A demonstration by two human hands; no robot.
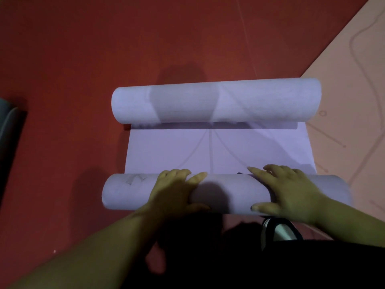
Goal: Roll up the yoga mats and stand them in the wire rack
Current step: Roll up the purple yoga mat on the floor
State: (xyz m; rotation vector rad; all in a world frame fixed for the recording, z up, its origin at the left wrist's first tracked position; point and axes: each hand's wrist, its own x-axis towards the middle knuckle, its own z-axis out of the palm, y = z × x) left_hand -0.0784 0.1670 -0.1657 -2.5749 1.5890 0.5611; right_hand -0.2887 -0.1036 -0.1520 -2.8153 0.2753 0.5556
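A pale lilac yoga mat [218,151] lies on the red floor, rolled at both ends with a short flat stretch between. The near roll [225,195] lies crosswise under both hands. My left hand [177,188] rests on top of it left of centre, fingers spread over the roll and thumb at the near side. My right hand [291,190] presses on it right of centre, fingers straight and reaching the flat part. The far roll [216,101] lies untouched. No wire rack is in view.
A peach-coloured mat [350,97] with line markings lies flat at the right, partly under the lilac one. A dark grey object [8,126] shows at the left edge. A shoe [279,228] shows below the near roll. Red floor [104,49] lies all around.
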